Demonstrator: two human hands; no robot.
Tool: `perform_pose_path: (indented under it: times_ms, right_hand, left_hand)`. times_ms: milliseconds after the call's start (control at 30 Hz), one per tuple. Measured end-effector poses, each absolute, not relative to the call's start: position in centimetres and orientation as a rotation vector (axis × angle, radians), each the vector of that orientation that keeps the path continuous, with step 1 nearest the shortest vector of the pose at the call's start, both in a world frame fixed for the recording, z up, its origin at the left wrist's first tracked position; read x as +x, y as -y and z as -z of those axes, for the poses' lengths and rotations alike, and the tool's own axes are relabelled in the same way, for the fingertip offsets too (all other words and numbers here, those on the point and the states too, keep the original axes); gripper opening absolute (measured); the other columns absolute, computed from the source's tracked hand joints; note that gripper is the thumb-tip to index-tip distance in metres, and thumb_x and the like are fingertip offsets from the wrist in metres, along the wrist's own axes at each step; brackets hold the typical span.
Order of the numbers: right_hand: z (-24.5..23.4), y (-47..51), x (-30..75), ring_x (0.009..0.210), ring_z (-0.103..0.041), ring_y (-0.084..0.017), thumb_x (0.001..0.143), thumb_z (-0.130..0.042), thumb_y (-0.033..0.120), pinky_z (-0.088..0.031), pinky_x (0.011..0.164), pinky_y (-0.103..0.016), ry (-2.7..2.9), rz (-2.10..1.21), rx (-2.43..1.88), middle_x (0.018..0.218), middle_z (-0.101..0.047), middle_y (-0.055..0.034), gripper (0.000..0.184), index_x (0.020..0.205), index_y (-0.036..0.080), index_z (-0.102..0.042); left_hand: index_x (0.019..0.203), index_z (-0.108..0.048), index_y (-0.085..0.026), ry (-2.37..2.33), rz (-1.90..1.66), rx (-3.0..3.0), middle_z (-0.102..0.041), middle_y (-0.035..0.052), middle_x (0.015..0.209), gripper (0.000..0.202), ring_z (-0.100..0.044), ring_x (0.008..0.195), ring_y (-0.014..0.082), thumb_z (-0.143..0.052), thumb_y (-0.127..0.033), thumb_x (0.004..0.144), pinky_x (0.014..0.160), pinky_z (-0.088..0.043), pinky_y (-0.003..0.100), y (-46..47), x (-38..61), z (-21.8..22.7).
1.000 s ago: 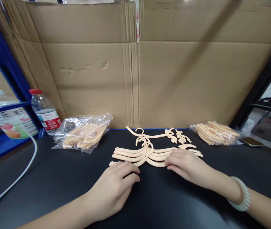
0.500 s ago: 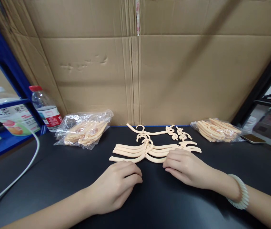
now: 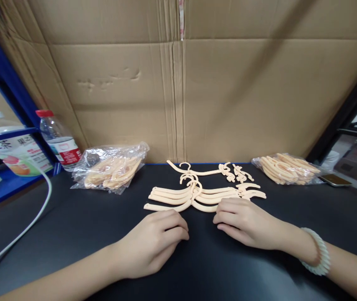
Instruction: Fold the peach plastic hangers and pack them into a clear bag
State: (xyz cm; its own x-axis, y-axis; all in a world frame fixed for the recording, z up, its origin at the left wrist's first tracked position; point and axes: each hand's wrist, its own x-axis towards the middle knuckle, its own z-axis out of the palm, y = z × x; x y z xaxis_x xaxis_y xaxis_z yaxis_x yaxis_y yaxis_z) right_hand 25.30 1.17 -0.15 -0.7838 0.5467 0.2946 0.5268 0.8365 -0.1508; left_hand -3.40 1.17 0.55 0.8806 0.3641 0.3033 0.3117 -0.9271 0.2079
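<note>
My left hand (image 3: 157,240) rests on the black table with its fingers curled in, just in front of a cream folding hanger (image 3: 168,207). My right hand (image 3: 245,223) lies near that hanger's right end and partly hides it. Its fingers are bent and together, and I see nothing in them. Behind the front hanger several like hangers (image 3: 170,193) lie overlapped, their hooks bunched in the middle. Short curved pieces (image 3: 255,194) lie at their right. Farther back is another hanger (image 3: 206,173), with small cream pieces (image 3: 240,172) by its right end.
A clear bag of cream hanger parts (image 3: 112,171) lies back left, another bag (image 3: 286,169) back right beside a phone (image 3: 335,180). A red-capped bottle (image 3: 63,146) stands by the blue shelf (image 3: 11,133). A white cable (image 3: 44,196) crosses the left. Cardboard (image 3: 244,104) backs the table.
The view has tilted slightly, so the things appear a little higher. Both hands stay almost where they were, and the hangers have not visibly moved.
</note>
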Motion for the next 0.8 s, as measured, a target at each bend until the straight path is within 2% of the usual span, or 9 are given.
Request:
perform_pose_path:
  times_ms: [800]
  right_hand:
    - [0.23,-1.2,25.24,0.077,-0.053,-0.017,0.097,-0.044,0.019,-0.042,0.07,-0.029,2.686,-0.082,-0.816,0.087,-0.06,-0.0057,0.019,0.096,0.017,-0.062]
  left_hand:
    - [0.104,-0.058,-0.018,-0.564,-0.479,2.845,-0.062,0.0073,0.103,0.026,-0.057,0.092,0.019,-0.041,-0.004,0.09,0.083,-0.048,0.03,-1.0,-3.26,-0.9]
